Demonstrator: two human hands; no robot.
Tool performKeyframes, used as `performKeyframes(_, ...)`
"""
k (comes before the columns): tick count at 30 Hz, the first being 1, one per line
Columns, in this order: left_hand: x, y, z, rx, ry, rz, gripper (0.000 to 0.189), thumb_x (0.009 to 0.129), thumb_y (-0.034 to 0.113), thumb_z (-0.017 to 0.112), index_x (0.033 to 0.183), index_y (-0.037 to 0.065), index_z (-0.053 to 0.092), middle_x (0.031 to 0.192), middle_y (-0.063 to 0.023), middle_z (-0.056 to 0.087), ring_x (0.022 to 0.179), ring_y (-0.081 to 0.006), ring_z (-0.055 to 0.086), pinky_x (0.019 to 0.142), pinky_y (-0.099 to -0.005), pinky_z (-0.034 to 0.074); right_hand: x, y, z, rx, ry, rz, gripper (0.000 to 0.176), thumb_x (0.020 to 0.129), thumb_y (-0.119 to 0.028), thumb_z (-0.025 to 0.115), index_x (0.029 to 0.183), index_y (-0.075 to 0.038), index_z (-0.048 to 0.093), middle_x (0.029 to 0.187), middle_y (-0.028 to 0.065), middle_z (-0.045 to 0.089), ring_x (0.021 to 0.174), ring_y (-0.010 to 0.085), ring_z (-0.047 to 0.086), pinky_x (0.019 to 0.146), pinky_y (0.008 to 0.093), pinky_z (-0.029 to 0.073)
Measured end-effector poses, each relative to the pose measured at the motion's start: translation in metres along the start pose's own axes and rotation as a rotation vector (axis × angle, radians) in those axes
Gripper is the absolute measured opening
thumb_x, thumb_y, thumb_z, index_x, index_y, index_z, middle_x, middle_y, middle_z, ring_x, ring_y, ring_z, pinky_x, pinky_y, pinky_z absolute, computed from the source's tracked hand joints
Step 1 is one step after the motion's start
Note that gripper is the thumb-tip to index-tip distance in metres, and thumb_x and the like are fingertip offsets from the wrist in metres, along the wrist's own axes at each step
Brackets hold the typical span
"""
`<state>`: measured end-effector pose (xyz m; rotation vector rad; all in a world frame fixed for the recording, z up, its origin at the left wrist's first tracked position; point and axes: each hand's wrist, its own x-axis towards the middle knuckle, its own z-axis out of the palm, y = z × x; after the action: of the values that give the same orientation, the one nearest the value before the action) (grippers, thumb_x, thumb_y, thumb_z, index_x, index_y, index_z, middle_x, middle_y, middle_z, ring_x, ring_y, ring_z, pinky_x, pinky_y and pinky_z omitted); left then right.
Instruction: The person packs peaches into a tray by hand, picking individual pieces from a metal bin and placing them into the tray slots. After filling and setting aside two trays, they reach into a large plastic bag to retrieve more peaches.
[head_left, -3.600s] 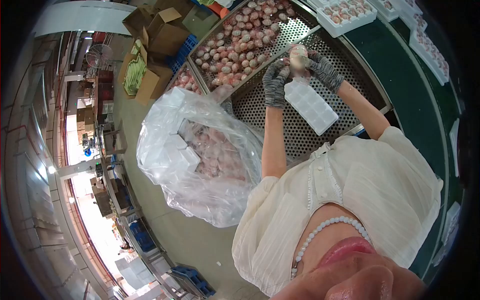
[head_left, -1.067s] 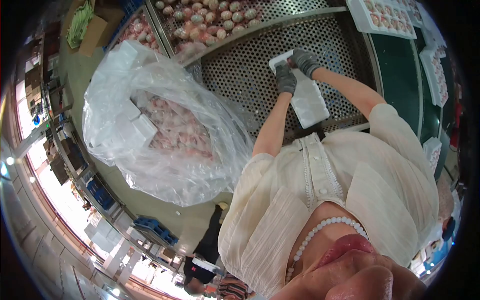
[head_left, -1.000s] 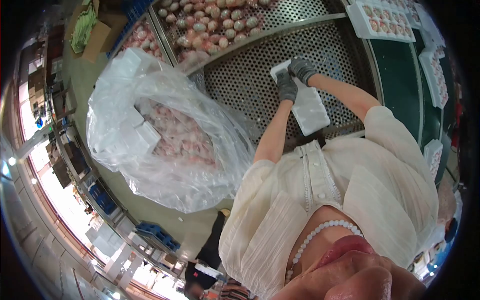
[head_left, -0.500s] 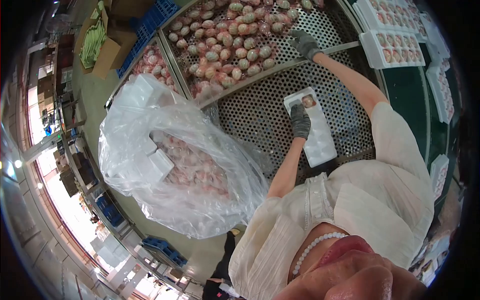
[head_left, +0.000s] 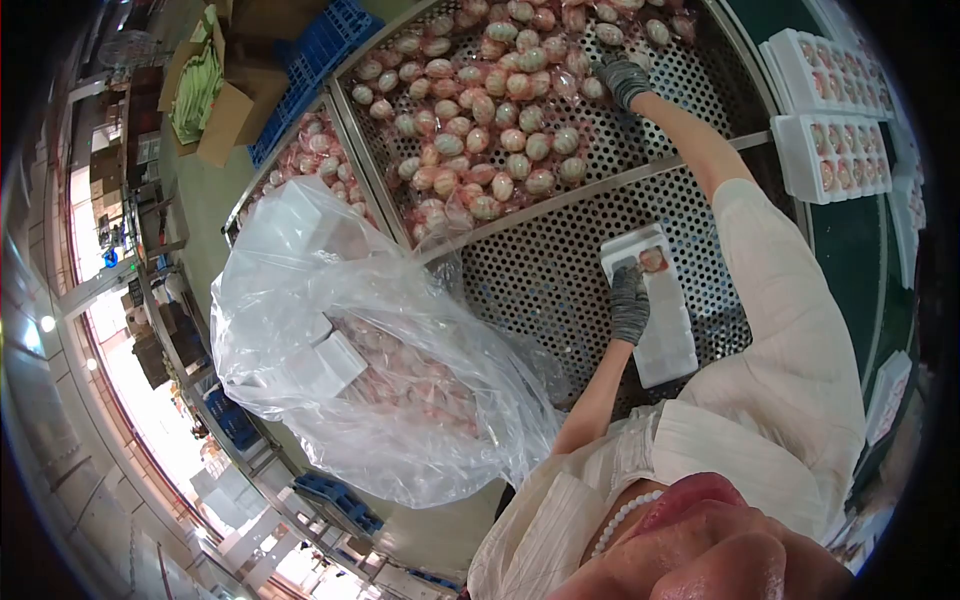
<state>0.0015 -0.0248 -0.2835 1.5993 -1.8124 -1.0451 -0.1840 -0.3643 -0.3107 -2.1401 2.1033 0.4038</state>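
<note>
My left hand [head_left: 628, 306], in a grey knit glove, rests on a white foam tray [head_left: 668, 355] with moulded hollows. Its fingers close over the tray's upper left corner, hiding the hollow there. Beside them, one wrapped egg [head_left: 654, 260] sits in a top hollow. Stretched far forward, my gloved right hand [head_left: 622, 80] has its fingers apart at the edge of a spread of eggs in clear and reddish film [head_left: 483, 108]. A pale egg [head_left: 640, 62] lies right at its fingertips. These eggs lie on a perforated metal table [head_left: 520, 270] divided by a metal bar.
A big clear plastic bag [head_left: 300, 400] with wrapped eggs and white foam pieces bulges at the left. Filled foam trays [head_left: 832, 158] stand along a green surface [head_left: 835, 235] at the right. Beyond are a cardboard box [head_left: 225, 115] and blue crate [head_left: 315, 75].
My right hand has moved from bare perforated metal near the divider bar to the eggs farther forward. My left hand stays on the foam tray. The whole view has shifted slightly.
</note>
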Motion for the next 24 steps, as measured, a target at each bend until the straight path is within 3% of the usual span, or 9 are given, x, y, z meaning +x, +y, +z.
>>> performKeyframes(3, -0.004, 0.0, 0.003, 0.047, 0.031, 0.046, 0.024, 0.072, 0.003, 0.04, 0.094, 0.002, 0.051, 0.094, -0.0173, 0.05, 0.09, -0.0327, 0.044, 0.082, -0.0389, 0.035, -0.022, 0.005, 0.002, 0.071, -0.031, -0.106, 0.049, 0.068, -0.002, 0.049, 0.115, -0.013, 0.038, 0.1, 0.0135, 0.049, 0.089, 0.0255, 0.049, 0.073, 0.0345, 0.042)
performKeyframes(4, -0.006, -0.001, 0.002, 0.093, 0.04, 0.071, 0.025, 0.073, 0.004, 0.04, 0.095, 0.002, 0.051, 0.094, -0.0171, 0.05, 0.09, -0.033, 0.044, 0.082, -0.0389, 0.034, -0.026, 0.011, -0.006, 0.358, -0.323, -0.017, 0.053, 0.066, -0.009, 0.057, 0.115, -0.009, 0.038, 0.118, 0.0131, 0.038, 0.104, 0.0264, 0.041, 0.085, 0.0343, 0.038)
performKeyframes(9, -0.003, 0.0, 0.001, -0.007, 0.08, 0.097, 0.025, 0.074, 0.005, 0.04, 0.096, 0.003, 0.051, 0.093, -0.0167, 0.051, 0.088, -0.0335, 0.045, 0.082, -0.0391, 0.035, -0.075, 0.043, 0.004, 0.772, -0.139, 0.001, 0.06, 0.065, -0.025, 0.063, 0.115, -0.005, 0.036, 0.115, 0.0149, 0.04, 0.1, 0.0245, 0.044, 0.083, 0.0333, 0.04)
performKeyframes(11, -0.001, -0.003, 0.001, 0.052, 0.055, 0.106, 0.024, 0.074, 0.005, 0.041, 0.095, 0.002, 0.051, 0.092, -0.017, 0.051, 0.086, -0.0342, 0.045, 0.082, -0.0404, 0.034, -0.089, 0.06, 0.024, 1.308, -0.073, 0.076, 0.065, 0.064, -0.029, 0.066, 0.115, -0.004, 0.034, 0.112, 0.0157, 0.042, 0.099, 0.025, 0.044, 0.082, 0.033, 0.04)
performKeyframes(13, 0.003, -0.004, -0.001, 0.096, 0.076, 0.144, 0.021, 0.077, 0.008, 0.041, 0.094, 0.001, 0.051, 0.088, -0.014, 0.052, 0.08, -0.027, 0.049, 0.076, -0.0352, 0.04, -0.109, 0.069, 0.003, 1.422, -0.269, 0.086, 0.067, 0.066, -0.031, 0.064, 0.117, -0.004, 0.032, 0.109, 0.0141, 0.043, 0.1, 0.0221, 0.043, 0.081, 0.0307, 0.04)
performKeyframes(17, 0.017, 0.025, -0.03, -0.46, 0.07, -0.122, 0.022, 0.082, 0.015, 0.043, 0.098, 0.001, 0.05, 0.093, -0.006, 0.051, 0.077, -0.0103, 0.048, 0.064, -0.0216, 0.043, -0.168, 0.062, -0.045, 1.826, -0.109, 0.015, 0.048, 0.077, -0.024, 0.053, 0.115, -0.003, 0.035, 0.106, 0.0068, 0.046, 0.096, 0.0147, 0.045, 0.078, 0.026, 0.042)
performKeyframes(19, 0.03, 0.034, -0.039, -0.876, 0.007, -0.26, 0.03, 0.08, 0.013, 0.048, 0.108, 0.005, 0.043, 0.106, -0.0074, 0.045, 0.083, -0.0145, 0.049, 0.069, -0.0263, 0.045, -0.177, 0.063, -0.05, 1.746, -0.06, -0.253, 0.042, 0.078, -0.021, 0.051, 0.114, -0.004, 0.037, 0.105, 0.0058, 0.047, 0.093, 0.0136, 0.048, 0.075, 0.0246, 0.044)
performKeyframes(23, 0.045, 0.095, -0.068, -1.308, -0.034, -0.578, 0.042, 0.077, 0.022, 0.052, 0.113, 0.008, 0.038, 0.112, -0.0114, 0.039, 0.09, -0.0227, 0.048, 0.074, -0.0359, 0.044, -0.256, 0.04, -0.116, 2.053, -0.284, -0.116, 0.044, 0.072, -0.03, 0.057, 0.108, -0.009, 0.045, 0.097, 0.0029, 0.052, 0.084, 0.0129, 0.052, 0.071, 0.0243, 0.046)
performKeyframes(24, 0.045, 0.109, -0.071, -1.401, -0.1, -0.66, 0.041, 0.077, 0.025, 0.051, 0.112, 0.008, 0.038, 0.113, -0.012, 0.038, 0.091, -0.0251, 0.048, 0.076, -0.0387, 0.043, -0.255, 0.04, -0.084, 2.103, -0.266, -0.312, 0.041, 0.075, -0.03, 0.053, 0.11, -0.009, 0.044, 0.093, 0.0053, 0.055, 0.083, 0.0122, 0.053, 0.07, 0.0247, 0.047)
